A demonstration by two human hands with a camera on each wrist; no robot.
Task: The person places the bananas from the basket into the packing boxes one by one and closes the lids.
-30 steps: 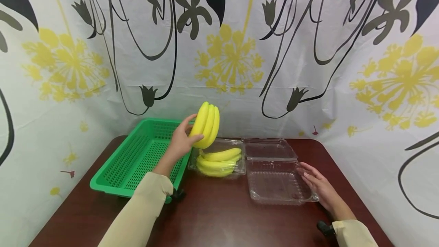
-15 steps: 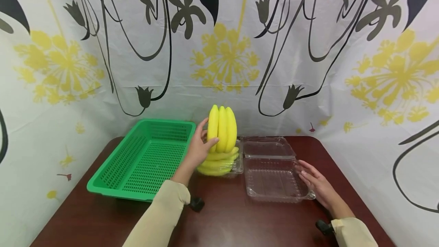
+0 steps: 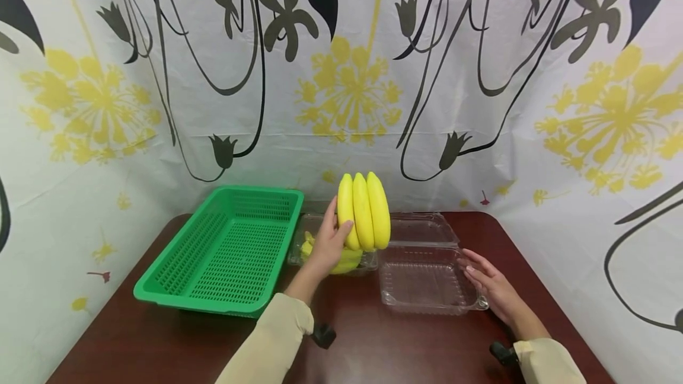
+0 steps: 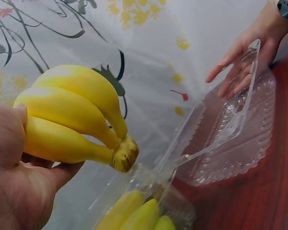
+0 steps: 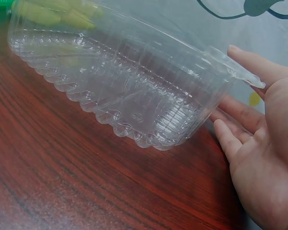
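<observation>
A bunch of yellow bananas [image 3: 364, 212] is held up in my left hand [image 3: 328, 245], thumb on the near side. The left wrist view shows its brown stem end [image 4: 125, 153] pointing away from the palm. My right hand [image 3: 493, 283] is at the right wall of an open clear plastic clamshell box [image 3: 427, 280], its fingers fairly straight against that side. The box's lid [image 3: 418, 229] lies folded back behind it. Left of it, partly hidden by my left hand, a second clear box [image 3: 369, 262] contains more bananas [image 3: 348, 262].
A green perforated basket [image 3: 224, 253] stands on the left of the dark red-brown table [image 3: 373, 342]. Behind the table hangs a patterned cloth [image 3: 341, 88] with flowers.
My left hand has carried the banana bunch rightward from beside the green basket, past the filled box, to near the open box's left edge. The right hand has stayed in place.
</observation>
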